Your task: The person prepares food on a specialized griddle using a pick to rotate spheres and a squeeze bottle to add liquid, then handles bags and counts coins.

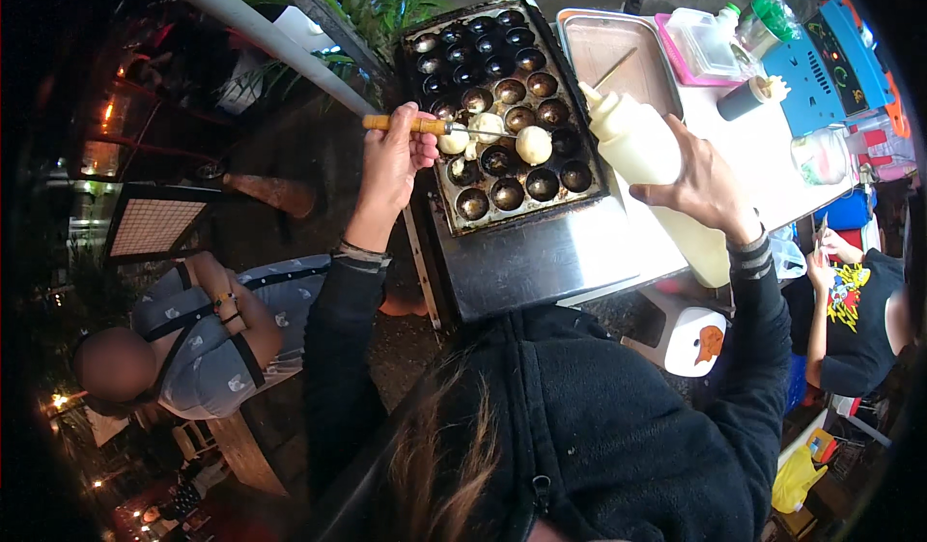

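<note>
A wooden-handled pick (426,126) is held by the fingers of the left hand (394,163), a squeeze bottle (637,143) by the right hand (710,183); pale balls (533,145) on the dimpled pan (526,208) are best nudged gently.

The round ball (533,146) and held squeeze bottle (639,143) are coloured pale cream; the pick handle (377,122) is toned yellow-orange; the hollowed pan (508,194) is blackened; the white stool (687,341) is marked with orange.

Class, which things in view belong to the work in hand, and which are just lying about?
In use:
- wooden-handled pick (left hand)
- squeeze bottle (right hand)
- dimpled pan
- pale balls

Seemingly unrelated:
- white stool
- yellow bag
- green plant
</note>
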Tool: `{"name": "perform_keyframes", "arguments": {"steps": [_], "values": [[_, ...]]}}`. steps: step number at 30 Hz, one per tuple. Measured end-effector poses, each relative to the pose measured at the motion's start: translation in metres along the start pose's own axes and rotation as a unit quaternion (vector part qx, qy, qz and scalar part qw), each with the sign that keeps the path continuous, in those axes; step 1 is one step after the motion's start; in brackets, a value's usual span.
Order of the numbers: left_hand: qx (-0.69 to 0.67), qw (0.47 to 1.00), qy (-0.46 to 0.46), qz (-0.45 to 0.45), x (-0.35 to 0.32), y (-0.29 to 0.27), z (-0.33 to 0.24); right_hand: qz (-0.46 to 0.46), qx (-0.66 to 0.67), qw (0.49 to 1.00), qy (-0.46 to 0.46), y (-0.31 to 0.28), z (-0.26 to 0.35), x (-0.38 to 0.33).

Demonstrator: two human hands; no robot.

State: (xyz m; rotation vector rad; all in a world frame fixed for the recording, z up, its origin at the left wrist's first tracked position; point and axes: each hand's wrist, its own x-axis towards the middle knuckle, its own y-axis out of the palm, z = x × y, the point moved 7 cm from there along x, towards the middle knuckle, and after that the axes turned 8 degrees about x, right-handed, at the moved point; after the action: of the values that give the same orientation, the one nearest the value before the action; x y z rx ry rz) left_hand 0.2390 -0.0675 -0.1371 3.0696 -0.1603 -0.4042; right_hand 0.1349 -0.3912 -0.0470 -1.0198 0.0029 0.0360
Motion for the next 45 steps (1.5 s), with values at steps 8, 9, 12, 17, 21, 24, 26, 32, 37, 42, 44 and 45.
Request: {"name": "perform_keyframes", "arguments": {"steps": [8,9,12,17,21,24,26,32,37,42,44,45], "values": [[-0.089,0.995,-0.004,-0.053,0.006,-0.021,0.003,0.092,-0.089,0.991,-0.04,0.009,0.019,0.019],[-0.097,0.993,0.005,-0.06,0.007,-0.022,0.001,0.091,-0.088,0.991,-0.038,0.009,0.019,0.02],[-0.107,0.991,0.016,-0.075,0.008,-0.028,-0.003,0.098,-0.14,0.983,-0.072,0.01,0.027,0.027],[-0.116,0.99,0.027,-0.081,0.012,-0.033,0.001,0.09,-0.189,0.971,-0.116,0.012,0.037,0.033],[-0.111,0.991,0.026,-0.072,0.017,-0.029,0.005,0.109,-0.215,0.966,-0.091,0.012,0.037,0.035],[-0.102,0.991,0.027,-0.083,0.014,-0.031,0.001,0.103,-0.226,0.963,-0.104,0.013,0.041,0.036],[-0.098,0.991,0.026,-0.089,0.013,-0.031,0.001,0.109,-0.22,0.963,-0.115,0.013,0.041,0.035],[-0.078,0.993,0.048,-0.074,0.011,-0.02,-0.003,0.103,-0.207,0.968,-0.099,0.014,0.032,0.033],[0.008,0.992,0.091,-0.091,0.005,-0.006,-0.015,0.07,-0.157,0.981,-0.094,-0.002,0.017,0.027],[0.075,0.978,0.185,-0.057,-0.004,0.011,-0.022,-0.01,-0.087,0.996,-0.016,-0.024,-0.003,0.013],[0.088,0.974,0.202,-0.05,-0.011,0.011,-0.023,-0.042,-0.044,0.998,-0.023,-0.029,-0.003,0.007],[0.1,0.97,0.218,-0.043,-0.016,0.01,-0.024,-0.07,-0.022,0.997,-0.027,-0.032,-0.002,0.002]]}}
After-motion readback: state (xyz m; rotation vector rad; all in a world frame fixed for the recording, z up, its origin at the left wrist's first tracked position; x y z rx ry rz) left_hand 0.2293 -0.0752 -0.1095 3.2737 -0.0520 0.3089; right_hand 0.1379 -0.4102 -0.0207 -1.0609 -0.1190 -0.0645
